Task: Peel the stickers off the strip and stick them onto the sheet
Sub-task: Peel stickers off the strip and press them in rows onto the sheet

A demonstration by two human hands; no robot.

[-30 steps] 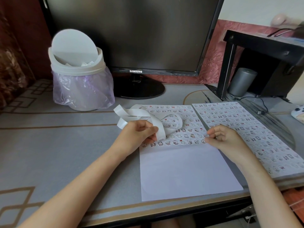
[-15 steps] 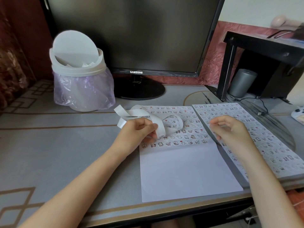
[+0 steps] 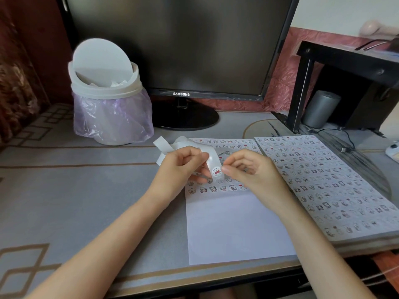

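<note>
My left hand (image 3: 183, 167) grips a curled white sticker strip (image 3: 212, 157) above the upper part of the white sheet (image 3: 235, 225). A small bear sticker with a red scarf (image 3: 216, 171) sits on the strip's end. My right hand (image 3: 248, 169) has its fingers curled, with the thumb tip at the edge of that sticker. The sheet's top half carries rows of small stickers; its lower half is blank.
A second sheet full of stickers (image 3: 323, 184) lies to the right on a raised board. A white swing-lid bin with a purple bag (image 3: 108, 100) and a dark monitor (image 3: 183, 50) stand behind. A grey speaker (image 3: 319, 108) sits under a black shelf.
My right hand left the sheet's right edge, lifted, and came left to the strip's end. My left hand raised the strip slightly, turning the bear sticker toward me.
</note>
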